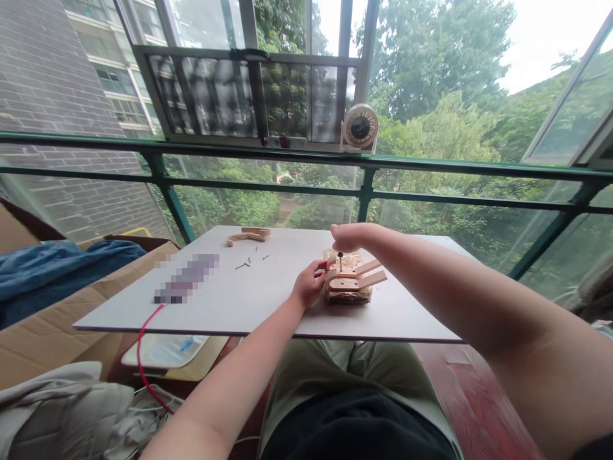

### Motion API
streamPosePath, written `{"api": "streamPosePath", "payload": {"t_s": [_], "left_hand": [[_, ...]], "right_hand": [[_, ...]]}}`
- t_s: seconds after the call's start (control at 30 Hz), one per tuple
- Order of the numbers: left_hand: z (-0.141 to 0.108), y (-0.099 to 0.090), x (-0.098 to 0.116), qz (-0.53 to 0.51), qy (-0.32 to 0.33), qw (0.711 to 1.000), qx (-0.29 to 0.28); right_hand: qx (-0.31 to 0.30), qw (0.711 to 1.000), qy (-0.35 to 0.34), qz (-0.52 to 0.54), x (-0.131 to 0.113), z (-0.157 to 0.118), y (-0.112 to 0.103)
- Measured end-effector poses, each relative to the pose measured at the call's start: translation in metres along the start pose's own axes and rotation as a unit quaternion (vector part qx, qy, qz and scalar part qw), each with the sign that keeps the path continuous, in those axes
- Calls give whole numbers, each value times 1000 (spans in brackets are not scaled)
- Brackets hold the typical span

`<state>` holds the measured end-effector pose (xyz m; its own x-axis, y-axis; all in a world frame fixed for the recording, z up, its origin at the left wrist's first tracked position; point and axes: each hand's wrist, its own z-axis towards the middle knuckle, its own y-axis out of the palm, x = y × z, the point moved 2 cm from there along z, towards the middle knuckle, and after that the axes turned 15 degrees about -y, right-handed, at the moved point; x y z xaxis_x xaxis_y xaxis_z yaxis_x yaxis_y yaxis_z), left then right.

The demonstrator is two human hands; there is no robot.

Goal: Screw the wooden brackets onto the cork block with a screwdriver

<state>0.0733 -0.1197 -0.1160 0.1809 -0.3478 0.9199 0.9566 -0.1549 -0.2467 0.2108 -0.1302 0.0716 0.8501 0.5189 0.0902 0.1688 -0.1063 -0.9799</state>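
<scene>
My left hand (310, 283) is closed on the curved end of a wooden hook-shaped piece (357, 283), steadying it from the left. This piece and a second similar one behind it lie on a stack of wrapped cardboard (349, 297). My right hand (348, 236) is a fist directly above them, wrapped round what looks like a screwdriver (340, 260). Its handle is hidden in the fist; a dark collar and a thin upright shaft show below, reaching down to the wood. Small dark holes mark the wooden pieces.
On the white table (268, 300), more curved wooden pieces (249, 236) lie at the back left, with several loose screws (244, 265) nearby. A blurred-out device (186, 279) with a red cable (142, 345) sits at left. Beyond are a cardboard box (96, 294), green railing and a small fan (361, 128).
</scene>
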Motion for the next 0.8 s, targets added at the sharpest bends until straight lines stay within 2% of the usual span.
{"api": "streamPosePath", "payload": {"t_s": [0.2, 0.37, 0.8], "left_hand": [[0, 0, -1, -9, -10, 1000, -1], [0, 0, 0, -15, -12, 1000, 2], [1, 0, -3, -10, -17, 1000, -5]], "right_hand": [[-21, 999, -20, -32, 13, -17, -7], [-17, 997, -49, -64, 14, -27, -12], [-102, 993, -19, -51, 8, -21, -19]]}}
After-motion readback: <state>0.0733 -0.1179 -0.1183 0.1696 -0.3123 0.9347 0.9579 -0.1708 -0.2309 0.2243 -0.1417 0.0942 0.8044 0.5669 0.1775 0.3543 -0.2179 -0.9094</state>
